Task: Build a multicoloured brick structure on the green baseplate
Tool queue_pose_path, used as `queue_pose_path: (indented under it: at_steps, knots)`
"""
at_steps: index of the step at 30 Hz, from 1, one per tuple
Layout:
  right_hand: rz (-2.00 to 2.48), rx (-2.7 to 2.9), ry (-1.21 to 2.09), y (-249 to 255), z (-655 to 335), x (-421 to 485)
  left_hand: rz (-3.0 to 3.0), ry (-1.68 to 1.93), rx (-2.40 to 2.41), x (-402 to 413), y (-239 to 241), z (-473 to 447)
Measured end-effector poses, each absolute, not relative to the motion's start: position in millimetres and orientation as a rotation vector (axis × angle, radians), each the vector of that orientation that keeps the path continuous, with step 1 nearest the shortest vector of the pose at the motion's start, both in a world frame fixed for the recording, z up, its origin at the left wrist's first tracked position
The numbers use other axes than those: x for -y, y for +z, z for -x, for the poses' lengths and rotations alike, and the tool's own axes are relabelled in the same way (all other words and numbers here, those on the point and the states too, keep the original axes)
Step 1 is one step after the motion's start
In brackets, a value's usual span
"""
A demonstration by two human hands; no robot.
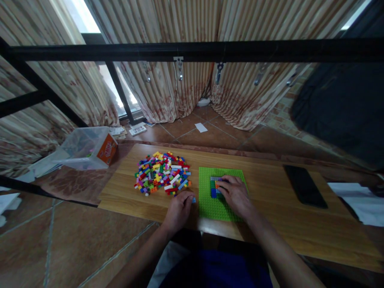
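Note:
A green studded baseplate (207, 210) lies flat on the wooden table. On it stands a small cluster of toy building bricks, with a blue brick (213, 193) at its near left corner and an orange one (217, 185) beside the fingertips. My right hand (237, 194) reaches over the plate, thumb and forefinger pinched at the cluster and partly covering it. Left of the plate, my left hand (179, 210) is closed, with a light blue building brick (194, 200) poking out past its fingertips. A heap of mixed coloured bricks (162, 173) spreads just beyond it.
The table (267, 188) is long and narrow. A black phone (305, 186) lies on its right part, with white papers (357, 200) beyond. A clear plastic box (87, 148) with an orange label sits off the left end. A black metal bar (192, 52) crosses in front of the curtains.

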State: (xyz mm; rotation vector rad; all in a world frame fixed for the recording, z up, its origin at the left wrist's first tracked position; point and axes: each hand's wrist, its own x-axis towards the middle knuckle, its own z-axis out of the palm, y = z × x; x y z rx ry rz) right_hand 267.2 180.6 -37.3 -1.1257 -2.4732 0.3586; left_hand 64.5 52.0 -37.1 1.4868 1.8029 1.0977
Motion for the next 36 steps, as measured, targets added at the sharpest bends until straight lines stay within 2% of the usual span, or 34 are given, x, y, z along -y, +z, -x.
queue_pose_path:
  at_steps: [4,9,15,36]
  knots:
    - [1.121,2.477,0.314,-39,-268,-175,-1.503,1.084,-1.806,-51,-35,-65]
    - [1.131,2.247,0.535,-42,-269,-176,-1.514,1.091,-1.805,-51,-35,-65]
    - [1.344,1.980,0.690,-37,-265,-186,-1.505,1.101,-1.792,-51,-36,-65]
    - [1.455,1.950,0.681,-49,-257,-193,-1.494,1.106,-1.779,-50,-40,-65]
